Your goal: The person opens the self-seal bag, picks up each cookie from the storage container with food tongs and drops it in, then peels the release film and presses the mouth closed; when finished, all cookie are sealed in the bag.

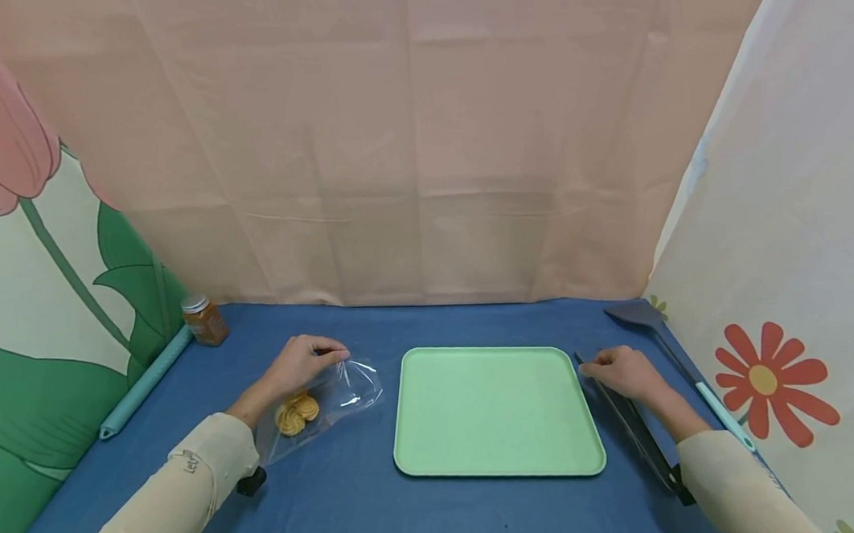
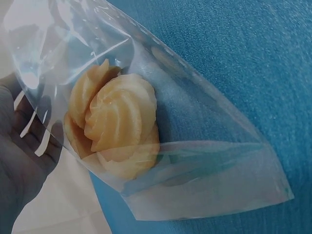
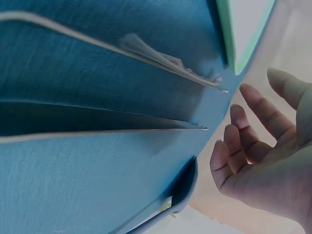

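In the head view my left hand [image 1: 306,366] pinches the top of a clear plastic bag [image 1: 352,383]. Several swirled golden cookies [image 2: 122,114] lie inside it, bunched together in the left wrist view. On the right, my right hand [image 1: 627,374] hovers over the far end of dark tongs [image 1: 646,440] lying on the blue cloth. The right wrist view shows the tongs' two arms [image 3: 97,131] spread apart, their tips short of my loosely bent fingers [image 3: 263,114]. A scrap of clear film [image 3: 151,51] clings beside one arm.
Between my hands lies a light green tray [image 1: 499,415]. A turner [image 1: 713,402] with a pale blue handle lies along the right wall. At the back left stand a brown jar [image 1: 210,325] with a silver lid and a teal roll [image 1: 145,384].
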Motion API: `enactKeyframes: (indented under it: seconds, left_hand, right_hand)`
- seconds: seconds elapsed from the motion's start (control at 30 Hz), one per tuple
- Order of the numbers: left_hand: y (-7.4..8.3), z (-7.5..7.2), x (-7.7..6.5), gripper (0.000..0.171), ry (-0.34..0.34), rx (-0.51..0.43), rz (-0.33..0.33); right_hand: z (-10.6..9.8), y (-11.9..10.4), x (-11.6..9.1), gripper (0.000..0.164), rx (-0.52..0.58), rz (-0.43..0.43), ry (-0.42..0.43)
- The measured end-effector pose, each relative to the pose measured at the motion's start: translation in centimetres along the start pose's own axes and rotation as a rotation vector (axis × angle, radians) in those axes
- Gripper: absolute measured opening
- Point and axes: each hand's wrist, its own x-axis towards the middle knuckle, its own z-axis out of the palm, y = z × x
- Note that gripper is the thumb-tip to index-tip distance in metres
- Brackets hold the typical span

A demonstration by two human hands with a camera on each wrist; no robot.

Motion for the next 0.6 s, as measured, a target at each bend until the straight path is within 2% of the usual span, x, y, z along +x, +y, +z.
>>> enactKeyframes:
  seconds: [0.13,0.2,0.37,0.5,0.6]
  left_hand:
    - [0.0,-0.1,-0.1,0.031,0.001,-0.004,0.004]
    - [0.0,-0.1,-0.1,0.030,0.001,-0.003,0.002]
    - [0.2,0.0,-0.1,0.028,-0.001,-0.006,-0.010]
    - [0.2,0.1,-0.1,0.029,-0.002,-0.009,-0.022]
    - [0.3,0.2,0.0,0.029,0.001,-0.008,-0.025]
  right_hand:
    - [-0.3,-0.4,-0.2,0.034,-0.024,-0.014,-0.004]
    - [-0.5,-0.7,-0.3,0.035,-0.040,-0.029,0.007]
    - [-1.0,-2.0,-0.9,0.038,-0.048,-0.105,0.092]
    - [-1.2,-4.3,-1.7,0.038,-0.016,-0.159,0.151]
    - [-1.0,-6.7,-2.5,0.043,0.039,-0.172,0.161]
